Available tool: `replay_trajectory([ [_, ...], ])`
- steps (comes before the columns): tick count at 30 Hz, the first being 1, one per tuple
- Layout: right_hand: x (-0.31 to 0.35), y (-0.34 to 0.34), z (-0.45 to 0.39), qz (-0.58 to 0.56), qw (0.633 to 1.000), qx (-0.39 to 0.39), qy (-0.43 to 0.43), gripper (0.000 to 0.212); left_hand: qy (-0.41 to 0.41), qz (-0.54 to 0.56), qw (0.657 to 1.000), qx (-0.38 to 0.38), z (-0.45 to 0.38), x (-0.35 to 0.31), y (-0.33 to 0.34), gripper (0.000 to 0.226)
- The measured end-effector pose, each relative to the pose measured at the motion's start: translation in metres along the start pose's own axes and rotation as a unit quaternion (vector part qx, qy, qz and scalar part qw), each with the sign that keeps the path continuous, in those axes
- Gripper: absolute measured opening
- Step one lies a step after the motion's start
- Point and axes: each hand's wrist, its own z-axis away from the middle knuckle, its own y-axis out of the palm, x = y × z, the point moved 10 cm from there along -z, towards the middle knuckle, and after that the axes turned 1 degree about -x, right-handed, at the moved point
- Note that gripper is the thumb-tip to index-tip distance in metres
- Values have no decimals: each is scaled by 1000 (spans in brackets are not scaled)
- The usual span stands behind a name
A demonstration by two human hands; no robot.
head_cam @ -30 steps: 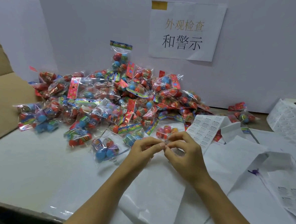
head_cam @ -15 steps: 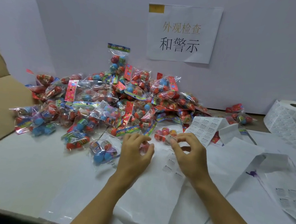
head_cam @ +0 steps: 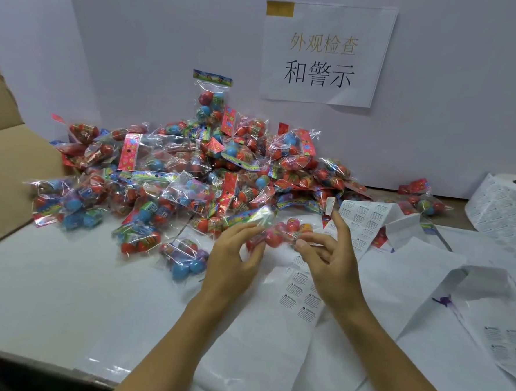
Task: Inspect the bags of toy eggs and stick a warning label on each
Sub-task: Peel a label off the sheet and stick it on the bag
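Now that the bag of toy eggs has come up off the table, the left hand and right hand are both pinching it, a peeled warning label sticking to a right fingertip, so labelling looks next.

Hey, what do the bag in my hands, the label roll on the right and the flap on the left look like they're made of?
Bag: thin clear plastic film, glossy; it crinkles and glints.
Eggs inside it: likely hard plastic, smooth and brightly coloured.
Label roll: matte white paper, printed, wound on a tube that looks like card.
Flap: brown cardboard, dull, by its colour.
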Motion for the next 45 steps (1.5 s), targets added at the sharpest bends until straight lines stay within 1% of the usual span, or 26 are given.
replay_trajectory([
  [2, -2, 3, 0, -32, 999, 11, 20, 94, 57, 23, 998, 0, 3, -17, 2, 29],
  [4, -4, 5, 1, -67, 997, 13, 45, 106, 111, 31, 993, 21, 8, -32, 8, 31],
  [6, -7, 5, 2, -91, 994, 10, 63, 112, 126, 50, 989, 59, 12, -38, 15, 37],
  [8, -8, 2, 1, -95, 993, 4, 65, 113, 112, 81, 986, 89, 14, -38, 19, 51],
  [10, -7, -1, 0, -95, 993, -1, 65, 115, 58, 127, 987, 81, 12, -31, 18, 67],
  [12, -5, -2, -1, -107, 992, -4, 65, 117, -50, 170, 984, 33, 10, -12, 12, 76],
  [13, -4, -1, -1, -114, 991, -1, 65, 117, -113, 195, 974, 19, 10, 1, 11, 75],
  [14, -2, 1, -1, -123, 990, 4, 65, 119, -176, 235, 956, 22, 11, 13, 13, 71],
  [16, 2, 6, 1, -137, 989, 27, 58, 124, -272, 356, 892, 61, 16, 28, 29, 54],
  [17, 5, 10, 2, -135, 989, 42, 52, 127, -292, 403, 864, 73, 18, 29, 34, 45],
  [18, 6, 14, 4, -133, 988, 55, 49, 129, -299, 424, 852, 74, 18, 29, 35, 38],
  [19, 7, 17, 5, -133, 988, 65, 48, 130, -304, 430, 848, 68, 19, 28, 34, 32],
  [21, 5, 18, 6, -136, 986, 71, 58, 127, -302, 433, 847, 60, 18, 27, 32, 20],
  [23, 1, 15, 5, -139, 986, 56, 75, 123, -295, 426, 852, 69, 17, 24, 31, 11],
  [26, -1, 11, 3, -147, 985, 38, 87, 121, -282, 410, 862, 101, 16, 20, 33, 7],
  [28, -5, 12, 2, -149, 984, 44, 93, 117, -268, 410, 864, 120, 17, 15, 36, 6],
  [30, -8, 15, 2, -141, 984, 57, 95, 112, -258, 401, 870, 123, 16, 14, 37, 4],
  [31, -9, 15, 1, -139, 984, 58, 93, 110, -257, 393, 875, 122, 16, 14, 36, 4],
  [33, -10, 15, 0, -137, 985, 57, 87, 106, -251, 384, 881, 116, 15, 16, 36, 14],
  [35, -10, 15, 0, -146, 984, 49, 90, 104, -245, 388, 881, 113, 14, 15, 36, 22],
  [37, -10, 12, 0, -165, 981, 32, 96, 103, -238, 393, 881, 114, 14, 13, 37, 24],
  [39, -9, 9, 0, -184, 978, 16, 97, 102, -236, 400, 878, 117, 14, 12, 39, 19],
  [41, -8, 7, 1, -199, 975, 4, 97, 101, -243, 416, 868, 122, 17, 12, 42, 9],
  [42, -8, 6, 1, -203, 975, -4, 96, 100, -249, 425, 861, 126, 19, 12, 44, 11],
  [45, -8, -2, 0, -199, 976, -34, 87, 99, -273, 448, 835, 168, 29, 12, 55, 31],
])
